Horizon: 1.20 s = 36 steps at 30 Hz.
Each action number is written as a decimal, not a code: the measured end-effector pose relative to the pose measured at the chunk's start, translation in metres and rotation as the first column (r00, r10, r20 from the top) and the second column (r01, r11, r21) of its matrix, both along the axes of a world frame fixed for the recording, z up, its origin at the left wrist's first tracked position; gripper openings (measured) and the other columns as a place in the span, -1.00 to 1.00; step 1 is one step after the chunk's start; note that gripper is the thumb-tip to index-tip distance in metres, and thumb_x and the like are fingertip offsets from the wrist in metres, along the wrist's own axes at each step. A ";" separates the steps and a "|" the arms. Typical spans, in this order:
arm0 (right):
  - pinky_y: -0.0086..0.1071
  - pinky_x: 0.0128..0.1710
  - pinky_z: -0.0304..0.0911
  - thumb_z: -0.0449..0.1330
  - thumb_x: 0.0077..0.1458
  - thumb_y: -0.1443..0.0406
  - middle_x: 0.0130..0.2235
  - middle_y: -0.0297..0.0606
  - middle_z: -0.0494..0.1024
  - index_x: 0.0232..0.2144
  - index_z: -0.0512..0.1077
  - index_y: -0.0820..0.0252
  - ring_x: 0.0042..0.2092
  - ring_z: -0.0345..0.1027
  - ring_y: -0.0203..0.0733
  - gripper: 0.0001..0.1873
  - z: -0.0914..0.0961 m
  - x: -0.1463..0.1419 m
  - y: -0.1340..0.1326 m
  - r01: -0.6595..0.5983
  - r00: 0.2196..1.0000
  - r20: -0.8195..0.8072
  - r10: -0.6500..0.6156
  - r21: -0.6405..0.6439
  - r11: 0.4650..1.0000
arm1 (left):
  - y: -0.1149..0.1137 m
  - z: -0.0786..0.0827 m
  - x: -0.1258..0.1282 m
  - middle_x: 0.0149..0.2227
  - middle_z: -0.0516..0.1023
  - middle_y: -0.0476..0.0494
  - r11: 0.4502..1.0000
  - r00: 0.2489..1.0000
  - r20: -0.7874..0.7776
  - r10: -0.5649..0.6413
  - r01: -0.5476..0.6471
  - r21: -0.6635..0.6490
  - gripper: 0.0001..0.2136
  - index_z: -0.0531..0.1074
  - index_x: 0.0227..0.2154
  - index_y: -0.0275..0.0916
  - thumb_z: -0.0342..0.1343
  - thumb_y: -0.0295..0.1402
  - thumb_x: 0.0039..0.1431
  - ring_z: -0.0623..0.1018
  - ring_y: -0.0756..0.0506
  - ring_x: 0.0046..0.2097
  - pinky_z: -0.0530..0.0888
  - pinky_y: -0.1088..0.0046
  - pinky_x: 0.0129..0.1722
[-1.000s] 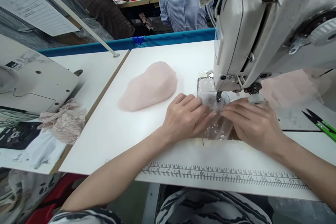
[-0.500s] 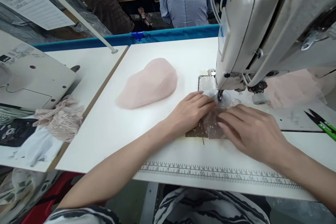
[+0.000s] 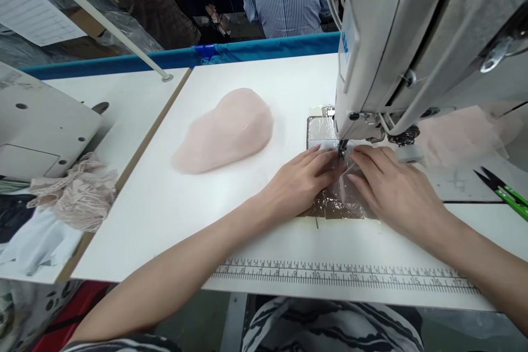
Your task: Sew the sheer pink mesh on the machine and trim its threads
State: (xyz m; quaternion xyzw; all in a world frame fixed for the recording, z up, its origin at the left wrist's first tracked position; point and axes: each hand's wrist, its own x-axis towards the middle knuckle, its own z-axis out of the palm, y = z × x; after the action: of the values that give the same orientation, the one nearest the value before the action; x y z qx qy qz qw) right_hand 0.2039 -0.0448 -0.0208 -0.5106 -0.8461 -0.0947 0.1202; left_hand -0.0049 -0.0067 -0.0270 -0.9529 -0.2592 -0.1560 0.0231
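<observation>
A small piece of sheer, pale fabric [image 3: 350, 190] lies under the sewing machine's presser foot [image 3: 342, 147], over the shiny brown-and-clear covered bed. My left hand [image 3: 303, 181] rests on the bed left of the foot, thumb and forefinger closed on the fabric's edge close to the needle. Right of the foot, my right hand [image 3: 396, 181] pinches the same fabric between thumb and fingers. The fingertips of both hands partly hide the cloth. A pile of pale pink sheer pieces [image 3: 226, 132] lies on the white table to the left.
The sewing machine head [image 3: 371, 55] stands over the right side. Green-handled thread snips [image 3: 505, 192] and more pink sheer fabric [image 3: 457, 135] lie to the right. A printed ruler [image 3: 330, 275] runs along the front edge. Bundled beige lace [image 3: 86, 192] sits at left; two people work beyond.
My right hand has come in closer to the presser foot, its fingers now near the needle. My left hand stays almost in place. The view has shifted slightly.
</observation>
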 end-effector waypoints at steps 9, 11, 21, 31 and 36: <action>-0.06 -0.18 0.34 0.03 0.26 0.28 -0.07 -0.02 0.55 0.11 0.34 0.27 0.02 0.33 0.14 -0.60 -0.007 0.004 0.008 -0.076 0.994 -0.075 0.079 0.045 0.996 | -0.009 0.005 0.000 0.17 0.33 -0.35 0.995 0.990 -0.139 0.040 -0.026 0.097 -0.62 0.33 0.11 -0.39 -0.12 -0.56 0.25 0.34 -0.20 0.22 0.26 0.08 0.24; -0.09 -0.19 0.34 0.03 0.26 0.28 -0.07 -0.06 0.55 0.12 0.34 0.20 0.02 0.32 0.13 -0.60 -0.007 0.005 0.009 -0.085 0.991 -0.098 0.089 0.050 0.995 | -0.010 0.006 0.002 0.16 0.34 -0.36 0.994 0.989 -0.140 0.041 -0.025 0.111 -0.63 0.35 0.09 -0.40 -0.11 -0.55 0.25 0.35 -0.21 0.21 0.25 0.05 0.24; -0.14 -0.21 0.35 -0.02 0.29 0.25 -0.08 -0.03 0.56 0.07 0.37 0.38 0.02 0.35 0.09 -0.59 -0.006 0.006 0.009 -0.045 0.999 0.020 0.044 0.044 0.998 | -0.014 0.003 0.006 0.12 0.39 -0.34 0.989 0.992 -0.109 0.058 -0.043 0.141 -0.64 0.40 0.04 -0.37 -0.09 -0.58 0.22 0.41 -0.21 0.17 0.22 -0.01 0.25; -0.18 -0.25 0.35 -0.06 0.31 0.26 -0.05 -0.02 0.55 0.09 0.35 0.41 0.01 0.36 0.08 -0.57 -0.007 0.006 0.009 -0.040 0.997 0.063 0.036 0.054 0.998 | -0.016 0.005 0.007 0.14 0.38 -0.28 0.982 0.982 -0.157 0.103 -0.076 0.172 -0.60 0.33 0.11 -0.33 -0.10 -0.55 0.22 0.37 -0.15 0.20 0.20 0.04 0.26; -0.20 -0.21 0.33 -0.02 0.28 0.31 -0.02 -0.07 0.53 0.04 0.39 0.40 -0.08 0.41 0.00 -0.62 -0.001 0.008 0.003 -0.100 0.995 -0.002 0.101 0.108 0.989 | -0.016 0.002 0.007 0.15 0.39 -0.24 0.976 0.981 -0.132 0.139 -0.113 0.188 -0.60 0.31 0.13 -0.29 -0.10 -0.54 0.24 0.38 -0.13 0.19 0.21 0.08 0.25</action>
State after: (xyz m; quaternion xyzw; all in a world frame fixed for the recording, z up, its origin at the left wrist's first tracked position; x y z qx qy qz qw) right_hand 0.2114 -0.0420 -0.0221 -0.4606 -0.8638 -0.1324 0.1554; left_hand 0.0023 -0.0222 -0.0248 -0.9372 -0.3020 -0.1074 0.1374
